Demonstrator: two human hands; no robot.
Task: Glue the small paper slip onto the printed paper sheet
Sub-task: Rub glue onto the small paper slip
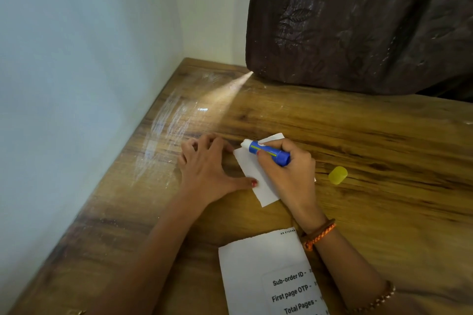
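Our right hand (286, 169) grips the blue glue stick (268, 152), its white tip touching the small paper slip (252, 174) under our fingers. Left hand (207, 169) lies splayed, thumb pinning the slip's edge. Printed sheet (256, 271) lies below our wrists, yellow cap (337, 174) right of the knuckles.

printed paper sheet (258, 271) cut off by bottom edge, small paper slip (252, 169) partly hidden under right hand (289, 174)

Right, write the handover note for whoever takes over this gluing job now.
Left hand: flat on the table, thumb pinning the small paper slip.
Right hand: grips the uncapped blue glue stick, tip on the slip's far end.
Yellow cap lies to the right; printed paper sheet lies nearer.
Done: cap off. Left: finish gluing, press slip onto sheet.
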